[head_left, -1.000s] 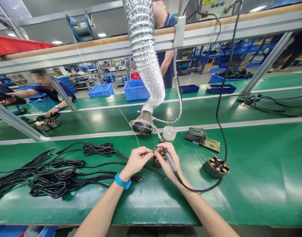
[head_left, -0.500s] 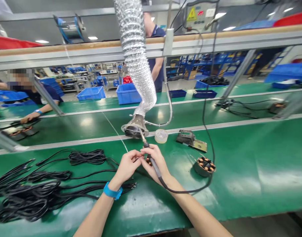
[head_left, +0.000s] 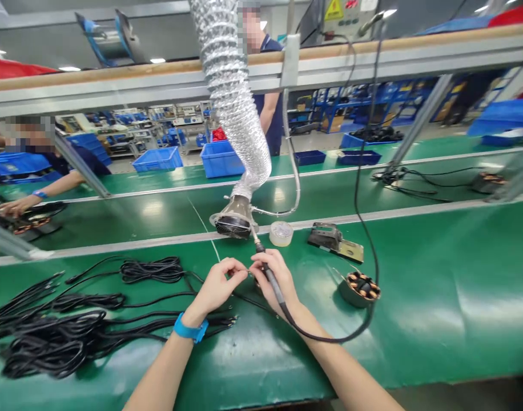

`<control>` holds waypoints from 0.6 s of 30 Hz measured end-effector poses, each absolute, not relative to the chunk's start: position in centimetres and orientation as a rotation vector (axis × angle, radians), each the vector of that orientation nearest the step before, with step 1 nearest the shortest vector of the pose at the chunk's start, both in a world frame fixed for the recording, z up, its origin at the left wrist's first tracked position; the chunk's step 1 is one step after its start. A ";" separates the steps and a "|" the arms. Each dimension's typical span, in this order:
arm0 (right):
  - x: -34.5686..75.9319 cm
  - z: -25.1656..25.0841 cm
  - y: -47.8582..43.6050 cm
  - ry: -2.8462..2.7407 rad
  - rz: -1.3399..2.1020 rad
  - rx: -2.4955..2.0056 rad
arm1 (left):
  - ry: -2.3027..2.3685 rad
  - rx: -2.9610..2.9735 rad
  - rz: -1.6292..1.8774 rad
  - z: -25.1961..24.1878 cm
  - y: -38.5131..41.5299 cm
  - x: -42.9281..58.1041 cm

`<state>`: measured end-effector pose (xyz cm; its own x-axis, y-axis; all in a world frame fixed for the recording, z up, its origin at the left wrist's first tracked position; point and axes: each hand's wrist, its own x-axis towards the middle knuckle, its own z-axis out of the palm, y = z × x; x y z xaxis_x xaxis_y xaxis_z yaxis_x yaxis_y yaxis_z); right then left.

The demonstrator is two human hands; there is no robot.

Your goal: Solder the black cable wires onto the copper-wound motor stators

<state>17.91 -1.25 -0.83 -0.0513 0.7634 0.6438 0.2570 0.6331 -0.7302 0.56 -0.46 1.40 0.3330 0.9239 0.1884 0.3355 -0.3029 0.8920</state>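
My left hand point(head_left: 218, 283), with a blue wristband, pinches a thin wire end close to my right hand. My right hand point(head_left: 277, 281) grips a soldering iron point(head_left: 268, 272) like a pen, tip pointing up and away; its black cord loops off to the right. Both hands meet over a small round motor stator that they mostly hide. A second stator point(head_left: 361, 287) with copper coils sits on the green bench point(head_left: 437, 274) to the right.
A silver fume hose with a nozzle point(head_left: 232, 220) hangs just beyond my hands. A tape roll point(head_left: 281, 233) and an iron stand point(head_left: 335, 240) lie behind. Black cables point(head_left: 73, 319) pile at left. Other people work across the belt.
The view has shifted slightly. My hands stay together over the stator; the soldering iron has tilted a little and my left fingers have moved slightly apart from the right hand.
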 end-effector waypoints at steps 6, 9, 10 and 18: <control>17.7 -1.6 -1.2 -1.673 0.450 -0.900 | 1.057 1.604 0.989 0.8 0.2 0.7; 17.8 -1.0 -1.3 -1.648 0.379 -0.950 | 1.088 1.554 1.077 0.3 0.7 0.9; 18.0 -0.8 -1.3 -1.620 0.348 -0.970 | 1.107 1.532 1.091 0.1 0.8 1.0; 20.3 -0.5 -1.6 -1.337 0.338 -0.997 | 1.163 1.411 1.070 -0.9 1.4 1.6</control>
<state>20.29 -1.60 -0.51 0.2578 0.7174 0.6473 0.3238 0.5670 -0.7574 1.62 1.39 -0.90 0.1539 0.9872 0.0427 0.1245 -0.0622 0.9903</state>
